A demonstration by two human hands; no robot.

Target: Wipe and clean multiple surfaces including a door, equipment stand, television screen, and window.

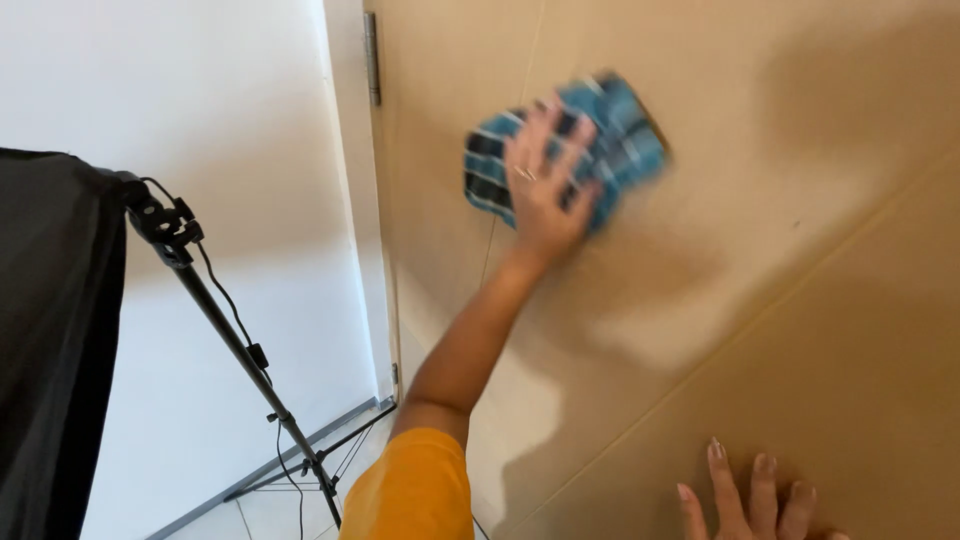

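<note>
My left hand (pixel 545 185) presses a blue and dark checked cloth (pixel 620 140) flat against a tan wooden door (pixel 800 200), high up near its hinge side. The fingers are spread over the cloth, there is a ring on one finger, and the cloth is blurred by motion. The arm reaches up from an orange sleeve (pixel 410 490). My right hand (pixel 750 495) rests on the door at the lower right with its fingers apart, holding nothing. Only its fingers show above the frame's bottom edge.
A metal hinge (pixel 372 60) sits on the door's left edge beside a white wall (pixel 200 100). A black light stand (pixel 230 340) with a cable and a black fabric box (pixel 50 330) stands at the left on a pale tiled floor (pixel 270 510).
</note>
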